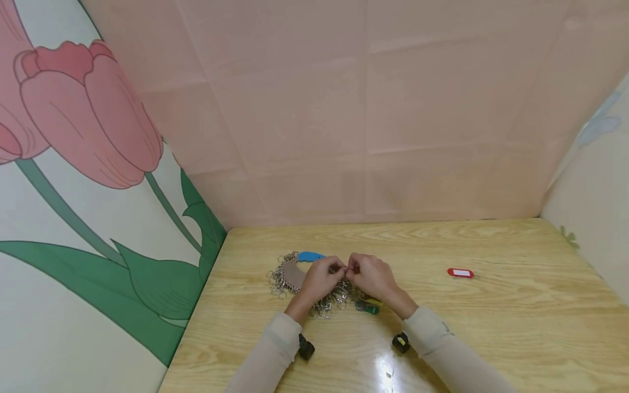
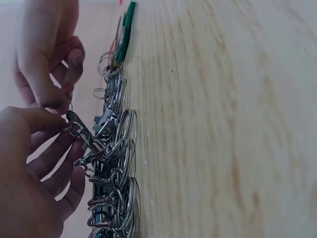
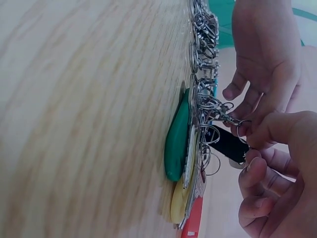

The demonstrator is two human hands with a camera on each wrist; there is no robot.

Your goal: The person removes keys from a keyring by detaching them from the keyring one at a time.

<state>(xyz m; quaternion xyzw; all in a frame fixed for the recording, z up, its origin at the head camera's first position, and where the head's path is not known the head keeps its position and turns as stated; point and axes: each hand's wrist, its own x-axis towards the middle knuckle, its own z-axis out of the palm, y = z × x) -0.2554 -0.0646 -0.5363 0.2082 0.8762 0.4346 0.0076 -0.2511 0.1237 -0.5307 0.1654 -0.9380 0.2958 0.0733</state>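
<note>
A fan of metal key rings with swivel clasps (image 1: 280, 281) lies around a brown curved sheet (image 1: 293, 274), with a blue piece (image 1: 310, 256) at its far end. Over its right end both hands meet fingertip to fingertip. My left hand (image 2: 25, 173) pinches one clasp (image 2: 77, 124) by its small ring between thumb and forefinger. My right hand (image 3: 290, 168) pinches the same split ring (image 3: 242, 128) from the other side. Close by the right fingertips is a black tag (image 3: 225, 143). Below lie a green plastic-headed piece (image 3: 177, 141) and a yellow one (image 3: 178, 201).
A red key tag (image 1: 461, 273) with a white label lies apart on the right of the wood-grain table (image 1: 516, 327). Small black devices (image 1: 306, 347) sit by each wrist. A pink covering (image 1: 368, 109) stands behind the table, and a tulip-patterned panel (image 1: 88, 109) borders the left.
</note>
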